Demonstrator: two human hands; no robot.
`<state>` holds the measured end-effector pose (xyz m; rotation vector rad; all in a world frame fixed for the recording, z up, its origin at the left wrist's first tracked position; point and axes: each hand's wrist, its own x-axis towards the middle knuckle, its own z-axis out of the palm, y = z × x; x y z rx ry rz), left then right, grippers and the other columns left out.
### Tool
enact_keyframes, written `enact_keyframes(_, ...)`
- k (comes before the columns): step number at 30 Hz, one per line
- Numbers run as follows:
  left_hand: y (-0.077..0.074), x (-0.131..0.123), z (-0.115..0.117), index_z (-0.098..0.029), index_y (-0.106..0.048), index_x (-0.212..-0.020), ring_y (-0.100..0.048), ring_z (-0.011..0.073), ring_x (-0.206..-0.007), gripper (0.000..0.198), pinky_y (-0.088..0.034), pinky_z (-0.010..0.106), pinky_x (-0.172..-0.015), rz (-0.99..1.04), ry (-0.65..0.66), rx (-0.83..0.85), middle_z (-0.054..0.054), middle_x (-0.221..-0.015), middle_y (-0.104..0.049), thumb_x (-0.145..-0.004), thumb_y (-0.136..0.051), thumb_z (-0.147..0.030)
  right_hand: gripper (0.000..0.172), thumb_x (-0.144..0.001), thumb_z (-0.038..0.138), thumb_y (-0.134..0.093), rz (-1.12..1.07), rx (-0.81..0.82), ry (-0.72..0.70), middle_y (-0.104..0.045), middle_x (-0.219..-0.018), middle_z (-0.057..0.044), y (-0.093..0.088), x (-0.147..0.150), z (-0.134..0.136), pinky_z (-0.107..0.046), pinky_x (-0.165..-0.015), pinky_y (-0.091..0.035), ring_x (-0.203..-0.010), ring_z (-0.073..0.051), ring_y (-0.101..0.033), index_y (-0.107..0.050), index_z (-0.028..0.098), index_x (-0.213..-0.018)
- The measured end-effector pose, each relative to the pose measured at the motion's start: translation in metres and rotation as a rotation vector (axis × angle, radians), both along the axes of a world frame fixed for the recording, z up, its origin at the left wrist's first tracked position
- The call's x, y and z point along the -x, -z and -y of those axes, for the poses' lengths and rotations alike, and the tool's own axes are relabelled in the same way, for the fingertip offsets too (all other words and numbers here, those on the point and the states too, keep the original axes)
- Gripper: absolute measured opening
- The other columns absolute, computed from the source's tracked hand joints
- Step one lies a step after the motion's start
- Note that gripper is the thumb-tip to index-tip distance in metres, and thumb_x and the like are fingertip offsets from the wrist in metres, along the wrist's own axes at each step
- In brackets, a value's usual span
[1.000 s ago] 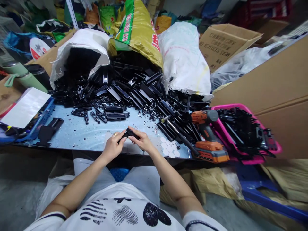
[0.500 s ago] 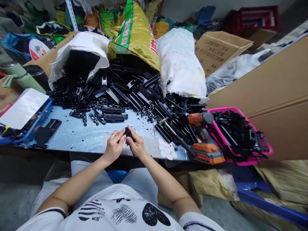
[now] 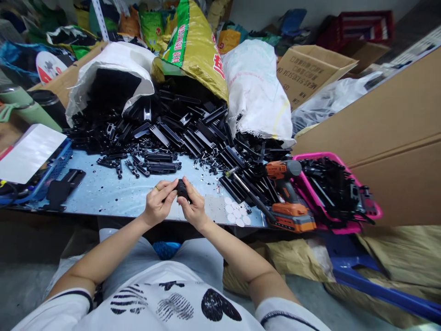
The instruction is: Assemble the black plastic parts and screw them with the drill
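A small black part (image 3: 182, 189) is held between both hands above the front of the blue work surface (image 3: 113, 195). My left hand (image 3: 159, 202) pinches it from the left, and a ring shows on one finger. From the right, my right hand (image 3: 193, 204) grips the same part with thumb and fingers. The part's lower side is partly covered by the fingers. Round white discs (image 3: 237, 212) lie just right of my right hand. Behind the hands are black assembled pieces (image 3: 160, 163) and small loose screws (image 3: 210, 161).
Sacks spill a heap of black parts (image 3: 193, 133) across the back. At right are an orange power drill (image 3: 288, 211) and a pink basket (image 3: 377, 212) of black parts. A blue basket (image 3: 51, 172) and a black bracket (image 3: 62, 191) sit at left.
The fingers have shifted around the black part, and more of it shows between the hands. The whole view has moved slightly.
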<state>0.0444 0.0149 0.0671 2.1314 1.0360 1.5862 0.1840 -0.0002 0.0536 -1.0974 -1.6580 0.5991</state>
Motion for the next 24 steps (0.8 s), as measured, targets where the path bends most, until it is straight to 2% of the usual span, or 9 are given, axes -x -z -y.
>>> enact_keyframes(4,0.001,0.004,-0.001,-0.02,-0.059,-0.121,-0.062,0.0142,-0.079,0.032,-0.054,0.027,-0.068,0.011,-0.017,0.044,0.009,-0.098,-0.064,-0.092,-0.046,-0.026,0.06,-0.089,0.053,-0.042,-0.028,0.023,-0.006,-0.061,-0.116,-0.012,0.002,0.005,-0.002,-0.041,-0.092,-0.048,-0.107,-0.025,-0.057,-0.039,0.023,-0.141)
enact_keyframes(7,0.01,0.0,0.001,-0.02,-0.059,-0.12,-0.061,0.0174,-0.087,0.032,-0.053,0.032,-0.076,0.049,-0.092,0.091,0.009,-0.099,-0.064,-0.093,-0.043,-0.027,0.056,-0.091,0.048,-0.042,-0.061,0.084,-0.021,-0.06,-0.116,-0.01,0.012,0.015,-0.001,-0.036,-0.086,-0.051,-0.098,-0.021,-0.06,-0.036,0.026,-0.143)
enact_keyframes(10,0.029,-0.004,0.004,-0.019,-0.06,-0.118,-0.061,0.02,-0.094,0.032,-0.052,0.035,-0.08,0.079,-0.149,0.196,0.011,-0.103,-0.064,-0.093,-0.043,-0.03,0.056,-0.093,0.045,-0.039,-0.061,0.146,-0.042,-0.06,-0.115,-0.008,0.026,0.02,-0.003,-0.033,-0.085,-0.052,-0.094,-0.018,-0.061,-0.031,0.026,-0.145)
enact_keyframes(13,0.053,-0.004,0.007,-0.018,-0.052,-0.125,-0.063,0.0191,-0.086,0.038,-0.054,0.032,-0.07,0.11,-0.203,0.439,0.011,-0.102,-0.062,-0.094,-0.04,-0.035,0.054,-0.092,0.044,-0.042,0.116,0.198,-0.123,-0.059,-0.117,-0.007,0.038,0.004,-0.021,-0.034,-0.089,-0.049,-0.1,-0.018,-0.06,-0.035,0.026,-0.143)
enact_keyframes(15,0.065,0.0,0.01,-0.017,-0.043,-0.133,-0.064,0.0211,-0.085,0.045,-0.054,0.034,-0.07,-0.002,-0.249,0.562,0.012,-0.102,-0.061,-0.091,-0.044,-0.034,0.05,-0.089,0.044,-0.05,0.287,0.216,-0.12,-0.06,-0.116,-0.007,0.04,-0.026,-0.048,-0.037,-0.091,-0.047,-0.103,-0.02,-0.058,-0.046,0.027,-0.136)
enact_keyframes(18,0.069,0.006,0.009,-0.017,-0.042,-0.135,-0.052,0.0325,-0.115,0.056,-0.045,0.049,-0.093,-0.39,-0.226,0.481,0.018,-0.123,-0.052,-0.081,-0.055,-0.022,0.038,-0.088,0.034,-0.054,0.425,0.158,0.112,-0.061,-0.113,-0.009,0.033,-0.097,-0.107,-0.038,-0.094,-0.044,-0.105,-0.02,-0.056,-0.059,0.021,-0.123)
enact_keyframes(21,0.06,0.005,0.0,-0.025,-0.051,-0.128,-0.034,0.0338,-0.131,0.053,-0.021,0.061,-0.106,-0.744,0.084,0.274,0.012,-0.134,-0.048,-0.077,-0.051,-0.008,0.039,-0.091,0.029,-0.045,0.677,0.125,0.527,-0.058,-0.116,-0.016,0.018,-0.172,-0.166,-0.033,-0.096,-0.039,-0.109,-0.019,-0.052,-0.057,0.006,-0.12)
enact_keyframes(23,0.054,-0.001,-0.008,-0.025,-0.057,-0.12,-0.044,0.0301,-0.123,0.048,-0.016,0.062,-0.106,-0.917,0.279,0.201,0.01,-0.119,-0.059,-0.08,-0.044,-0.003,0.051,-0.096,0.031,-0.025,0.87,0.235,0.685,-0.052,-0.119,-0.019,0.007,-0.211,-0.193,-0.031,-0.092,-0.038,-0.11,-0.016,-0.05,-0.05,-0.004,-0.122)
enact_keyframes(24,0.051,-0.004,-0.011,-0.024,-0.058,-0.118,-0.05,0.028,-0.114,0.046,-0.019,0.06,-0.105,-0.987,0.321,0.19,0.01,-0.109,-0.063,-0.081,-0.042,-0.002,0.053,-0.097,0.031,-0.019,0.927,0.28,0.72,-0.05,-0.12,-0.019,0.003,-0.226,-0.201,-0.032,-0.091,-0.039,-0.108,-0.015,-0.05,-0.047,-0.006,-0.122)
